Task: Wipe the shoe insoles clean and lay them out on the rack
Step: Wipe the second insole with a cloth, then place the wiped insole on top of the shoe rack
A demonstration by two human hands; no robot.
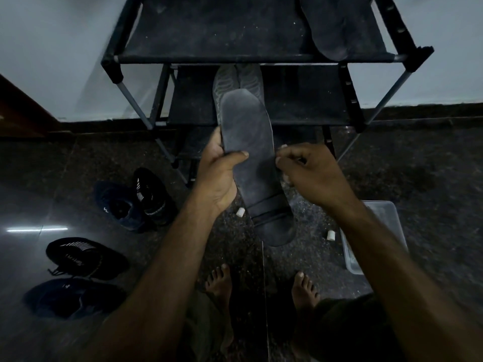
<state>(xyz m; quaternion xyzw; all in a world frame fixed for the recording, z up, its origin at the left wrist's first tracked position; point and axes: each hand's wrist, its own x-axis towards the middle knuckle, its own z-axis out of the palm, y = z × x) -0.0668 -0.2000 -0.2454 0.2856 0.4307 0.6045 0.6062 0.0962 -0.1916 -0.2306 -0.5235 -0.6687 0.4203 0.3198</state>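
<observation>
A dark grey insole is held upright in front of the black shoe rack. My left hand grips its left edge, thumb across the face. At the insole's right edge, my right hand has its fingers curled round a small white wipe, which is mostly hidden. Another dark insole lies on the rack's top shelf at the right. Behind the held insole, a grey patterned pair of soles or shoes stands on the middle shelf.
Two pairs of dark shoes sit on the dark floor to the left. A clear plastic container stands on the floor at the right. Small white pieces lie near my bare feet.
</observation>
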